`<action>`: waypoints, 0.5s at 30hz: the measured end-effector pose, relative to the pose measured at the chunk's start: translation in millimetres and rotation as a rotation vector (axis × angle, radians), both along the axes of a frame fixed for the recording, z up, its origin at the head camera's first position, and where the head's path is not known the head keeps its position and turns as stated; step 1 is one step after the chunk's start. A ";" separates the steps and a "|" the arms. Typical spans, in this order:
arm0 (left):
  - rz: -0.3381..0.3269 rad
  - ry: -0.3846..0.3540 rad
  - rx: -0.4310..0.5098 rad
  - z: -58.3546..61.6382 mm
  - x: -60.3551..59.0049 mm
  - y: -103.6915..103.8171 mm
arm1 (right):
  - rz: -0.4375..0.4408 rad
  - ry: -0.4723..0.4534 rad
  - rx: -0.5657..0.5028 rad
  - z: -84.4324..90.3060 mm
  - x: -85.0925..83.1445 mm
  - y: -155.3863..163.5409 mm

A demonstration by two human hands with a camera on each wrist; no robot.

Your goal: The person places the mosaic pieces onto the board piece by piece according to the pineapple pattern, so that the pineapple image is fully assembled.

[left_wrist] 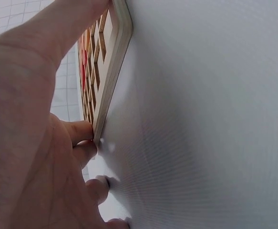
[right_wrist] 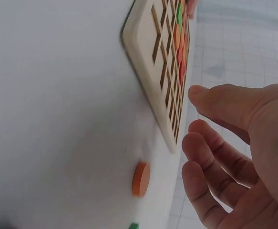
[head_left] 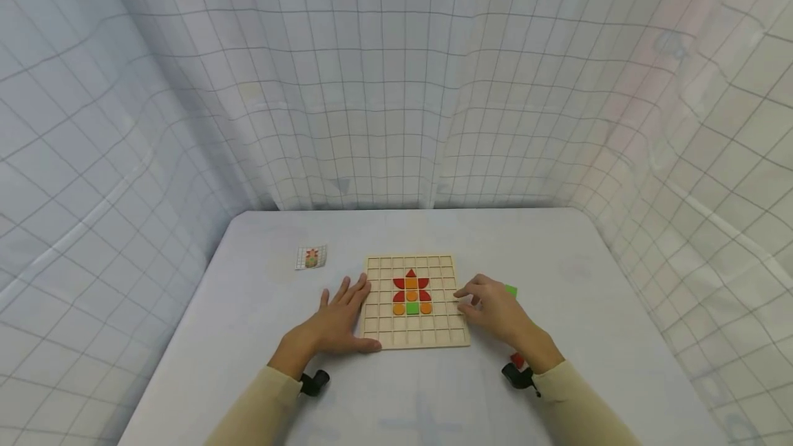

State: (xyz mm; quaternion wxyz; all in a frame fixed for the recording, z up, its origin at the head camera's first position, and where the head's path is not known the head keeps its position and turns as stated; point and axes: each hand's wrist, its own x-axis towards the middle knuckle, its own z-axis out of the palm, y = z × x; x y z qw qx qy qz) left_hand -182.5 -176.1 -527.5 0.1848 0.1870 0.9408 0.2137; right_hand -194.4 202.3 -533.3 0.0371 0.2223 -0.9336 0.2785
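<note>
A pale wooden grid board [head_left: 442,336] lies on the table. Set in its cells are a red triangle [head_left: 411,272], an orange square [head_left: 411,283], several red curved pieces, several orange discs and a green square [head_left: 412,308]. My left hand [head_left: 334,325], fingers spread, rests along the board's left side, its thumb at the near left corner. Over the right edge hovers my right hand [head_left: 495,308], fingers loosely bent and thumb apart; nothing shows between them. Beyond that edge, an orange disc [right_wrist: 141,179] lies on the table in the right wrist view, hidden in the head view.
At the back left lies a small card [head_left: 312,257] printed with a coloured pattern on a grid. A green piece [head_left: 511,290] and a red piece [head_left: 517,360] lie by the right arm, partly covered. Gridded white curtains [head_left: 384,88] surround the table.
</note>
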 end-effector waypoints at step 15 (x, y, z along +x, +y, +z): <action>0.005 0.010 0.006 -6.6 0.4 -1.9 | -0.023 -0.062 0.072 -7.4 -1.9 29.3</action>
